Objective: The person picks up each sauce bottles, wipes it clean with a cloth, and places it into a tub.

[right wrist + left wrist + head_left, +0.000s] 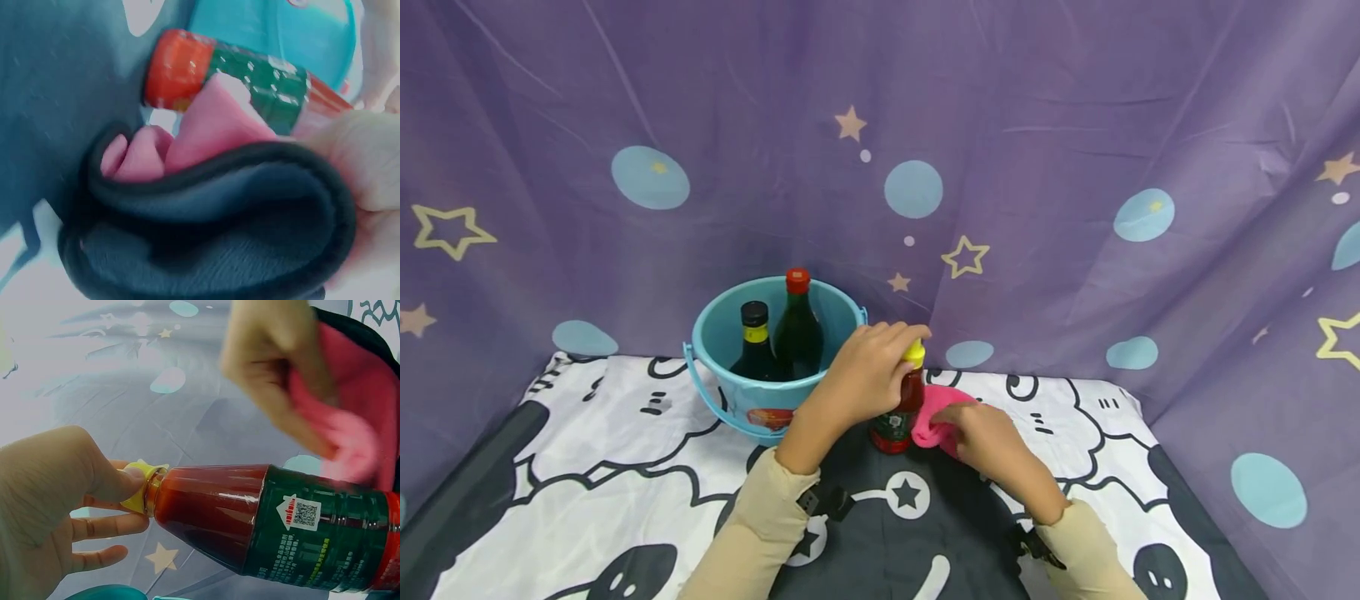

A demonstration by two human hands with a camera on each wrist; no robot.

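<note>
My left hand (pixel 868 367) pinches the yellow cap (pixel 142 487) of a sauce bottle between thumb and fingers. The bottle (pixel 895 421) stands upright on the patterned cloth; it has red contents, a dark green label and a red base band (pixel 178 69). Just right of it, my right hand (pixel 992 437) grips a folded pink cloth (pixel 936 412), its front bunched close against the bottle's side. That hand is blurred in the left wrist view. Black-edged dark fabric (pixel 250 206) fills the lower right wrist view, hiding part of the pink cloth.
A light blue bucket (pixel 760 392) stands left of the sauce bottle, its handle lowered at the front. Inside are a black-capped dark bottle (pixel 756 350) and a red-capped green bottle (pixel 799 333). Behind everything hangs a purple curtain (pixel 1037 167); a sheep-print cloth (pixel 625 417) covers the table.
</note>
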